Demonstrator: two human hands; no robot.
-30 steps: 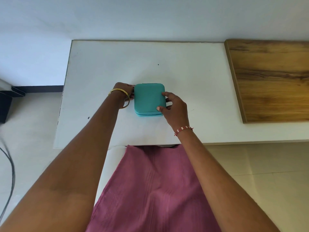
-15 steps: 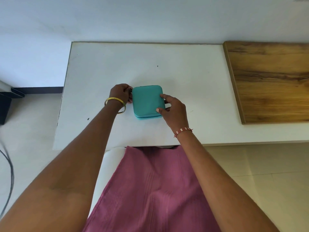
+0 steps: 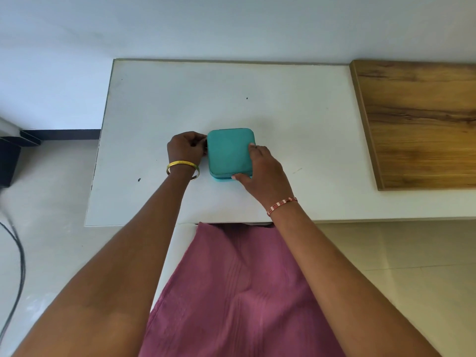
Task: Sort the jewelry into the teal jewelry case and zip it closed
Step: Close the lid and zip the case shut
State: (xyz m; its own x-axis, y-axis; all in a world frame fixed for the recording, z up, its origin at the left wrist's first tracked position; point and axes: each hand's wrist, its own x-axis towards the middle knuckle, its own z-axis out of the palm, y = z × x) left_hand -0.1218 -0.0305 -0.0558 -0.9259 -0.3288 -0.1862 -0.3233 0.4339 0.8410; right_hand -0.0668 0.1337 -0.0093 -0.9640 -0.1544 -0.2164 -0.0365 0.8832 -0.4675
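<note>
The jewelry case point(image 3: 229, 150) is plain teal, with a slightly lighter teal line along its lower edge. The tabletop point(image 3: 283, 104) is white, with a few small dark specks. Beside it, the board point(image 3: 422, 124) is brown wood with darker grain lines. The bangle point(image 3: 182, 168) on the left wrist is gold-yellow. The bracelet point(image 3: 281, 205) on the right wrist is red with white stripes. The cloth point(image 3: 239, 292) on the lap is plain dusty pink-purple. The wall point(image 3: 231, 27) is pale bluish white, and the cable point(image 3: 18, 266) on the floor is black.
</note>
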